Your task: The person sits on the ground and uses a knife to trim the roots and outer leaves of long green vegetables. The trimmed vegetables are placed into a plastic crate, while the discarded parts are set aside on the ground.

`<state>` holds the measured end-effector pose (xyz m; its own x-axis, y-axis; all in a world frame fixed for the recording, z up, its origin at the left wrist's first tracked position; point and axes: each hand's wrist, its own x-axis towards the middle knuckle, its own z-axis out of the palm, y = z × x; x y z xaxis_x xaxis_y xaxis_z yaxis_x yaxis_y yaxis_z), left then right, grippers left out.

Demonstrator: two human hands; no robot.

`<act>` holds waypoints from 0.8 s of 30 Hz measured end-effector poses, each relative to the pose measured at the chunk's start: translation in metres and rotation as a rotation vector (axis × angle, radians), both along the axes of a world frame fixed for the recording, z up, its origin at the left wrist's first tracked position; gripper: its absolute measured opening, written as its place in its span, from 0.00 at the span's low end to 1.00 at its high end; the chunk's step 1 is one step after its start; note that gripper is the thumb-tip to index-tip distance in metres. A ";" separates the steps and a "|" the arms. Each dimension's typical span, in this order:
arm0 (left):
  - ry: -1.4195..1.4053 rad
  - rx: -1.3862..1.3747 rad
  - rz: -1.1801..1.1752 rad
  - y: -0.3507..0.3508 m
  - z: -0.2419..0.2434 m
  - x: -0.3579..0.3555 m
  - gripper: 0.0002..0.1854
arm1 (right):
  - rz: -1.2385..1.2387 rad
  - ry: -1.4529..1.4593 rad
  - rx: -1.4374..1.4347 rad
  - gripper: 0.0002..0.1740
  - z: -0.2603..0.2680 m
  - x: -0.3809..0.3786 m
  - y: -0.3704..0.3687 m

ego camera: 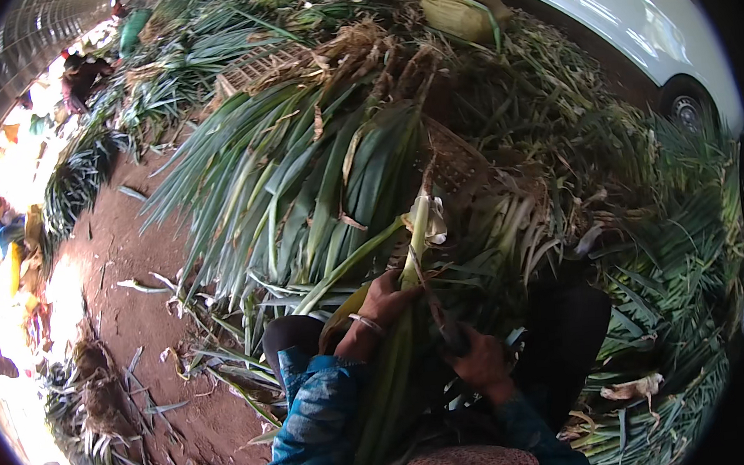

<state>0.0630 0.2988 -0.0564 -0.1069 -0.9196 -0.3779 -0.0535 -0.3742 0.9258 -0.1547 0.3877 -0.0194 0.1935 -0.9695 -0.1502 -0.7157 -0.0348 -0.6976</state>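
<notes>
My left hand (388, 306), with a pale bangle at the wrist, grips a leek (417, 242) by its stalk. The root end points away from me and the long leaves run down between my arms. Peeled whitish outer skin hangs near the stalk's top. My right hand (480, 361) is closed around the dark handle of a knife (436, 309). Its narrow, brownish blade reaches up against the right side of the stalk. Just beyond my hands lies a large heap of untrimmed leeks (314, 165), roots at the top, leaves spread to the left.
A wicker basket (261, 67) shows under the heap. Cut leaves (654, 315) pile up on the right. A yellowish sack (459, 8) lies at the back, near a white car (644, 21). Bare brown soil (133, 284) with scraps is on the left. A person (79, 78) is far back left.
</notes>
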 end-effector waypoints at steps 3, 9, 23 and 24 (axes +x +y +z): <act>0.088 0.017 -0.020 0.000 -0.001 -0.001 0.30 | -0.029 0.079 0.018 0.31 -0.004 0.002 -0.012; 0.006 0.031 0.012 0.001 0.011 -0.002 0.27 | -0.129 0.215 -0.002 0.29 -0.009 -0.001 -0.054; 0.156 0.143 0.036 -0.004 0.016 -0.002 0.31 | -0.157 0.374 0.124 0.28 -0.019 0.004 -0.179; 0.212 0.153 0.049 -0.003 0.016 -0.001 0.31 | -0.153 0.389 0.118 0.28 -0.020 0.004 -0.189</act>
<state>0.0622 0.2956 -0.0408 -0.1555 -0.8595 -0.4868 0.1569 -0.5081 0.8469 -0.1506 0.1984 -0.0393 -0.0441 -0.9545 -0.2949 -0.9168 0.1560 -0.3677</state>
